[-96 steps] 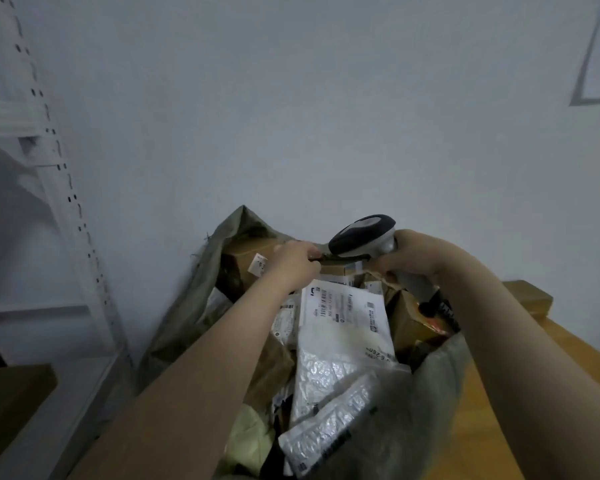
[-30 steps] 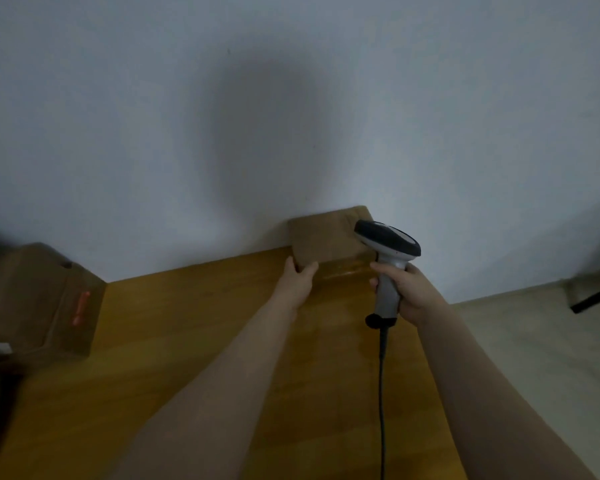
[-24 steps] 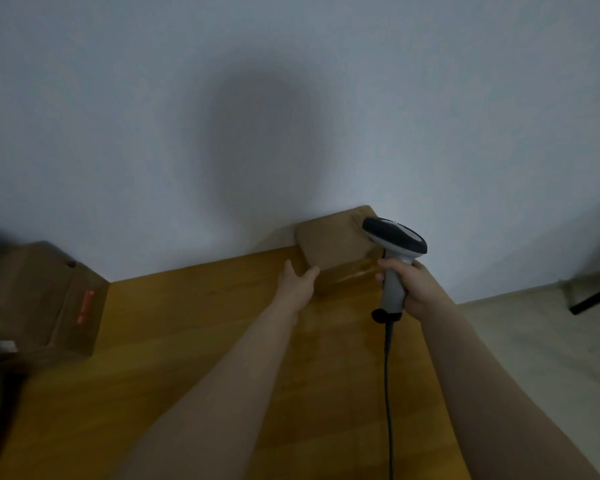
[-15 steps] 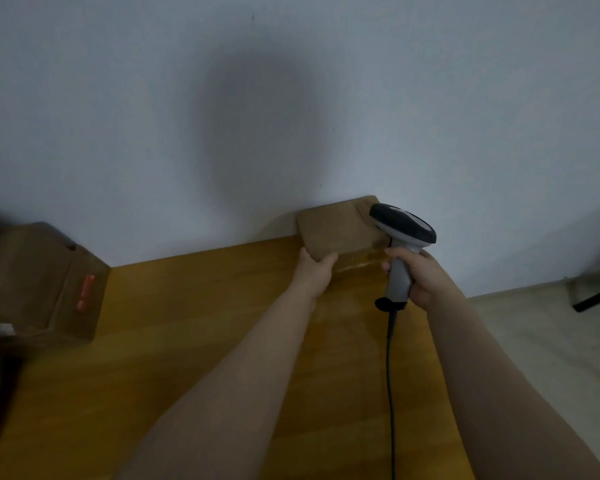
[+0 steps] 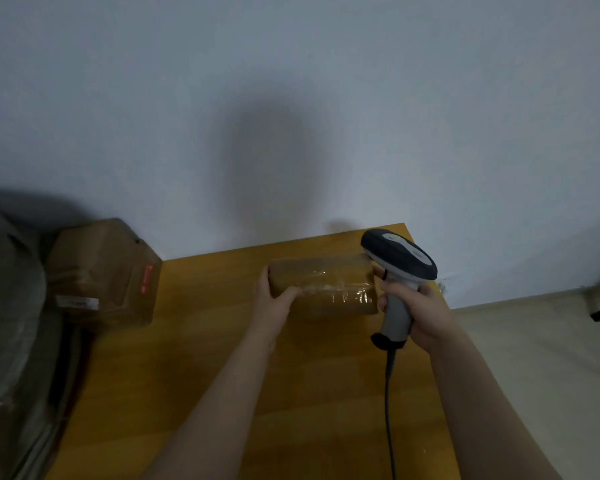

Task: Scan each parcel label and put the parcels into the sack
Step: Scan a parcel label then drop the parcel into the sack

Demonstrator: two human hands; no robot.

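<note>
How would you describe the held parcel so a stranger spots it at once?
At the wooden table, toward its far right corner, the left hand grips a flat brown parcel. Unlike the bulkier box at left, it sits beside the scanner.

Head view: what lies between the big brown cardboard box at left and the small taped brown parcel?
Only bare yellow wooden tabletop separates the brown box from the taped parcel, in the head view.
</note>
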